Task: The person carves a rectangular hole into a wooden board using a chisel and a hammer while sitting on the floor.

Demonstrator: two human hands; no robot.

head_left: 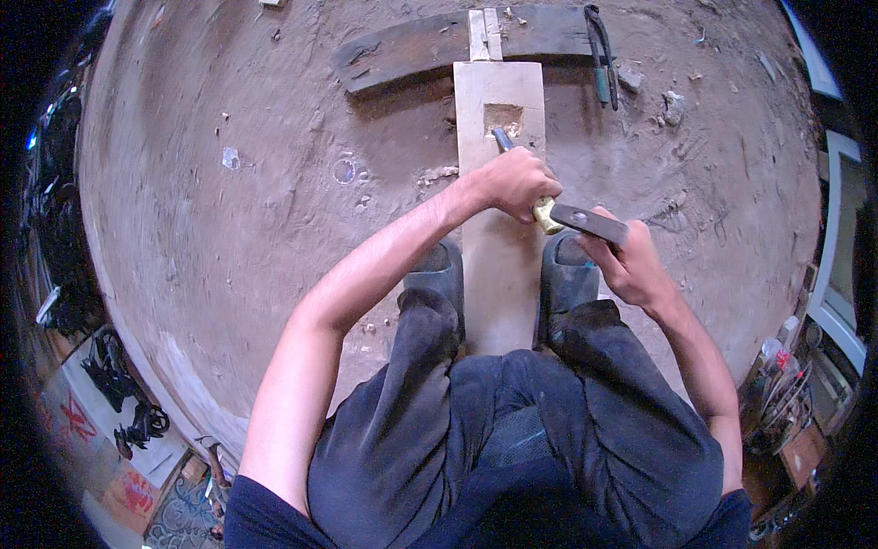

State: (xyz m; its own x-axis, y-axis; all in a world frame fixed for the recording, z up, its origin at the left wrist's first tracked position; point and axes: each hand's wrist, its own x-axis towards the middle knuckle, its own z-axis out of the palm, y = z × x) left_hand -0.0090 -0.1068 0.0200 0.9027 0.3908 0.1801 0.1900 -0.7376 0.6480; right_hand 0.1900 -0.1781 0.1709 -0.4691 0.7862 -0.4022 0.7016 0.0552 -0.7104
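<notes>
A pale wooden board [498, 87] runs away from me between my feet. Near its far end is a squarish recess [503, 117] with wood chips in it. My left hand [519, 181] is closed around a chisel [501, 138], its blade tip at the near edge of the recess. The chisel's yellowish handle end sticks out on the near right side of that fist. My right hand [631, 261] grips a hammer [590, 222], whose dark metal head is against or just beside the handle end. The fingers hide most of the hammer's handle.
A dark, weathered beam [402, 53] lies crosswise under the board's far end. Pincers [600, 64] with dark green grips rest at its right end. Stones [673, 108] and debris lie on the dirt floor. My shoes [569, 274] flank the board. Assorted tools [782, 389] stand at right.
</notes>
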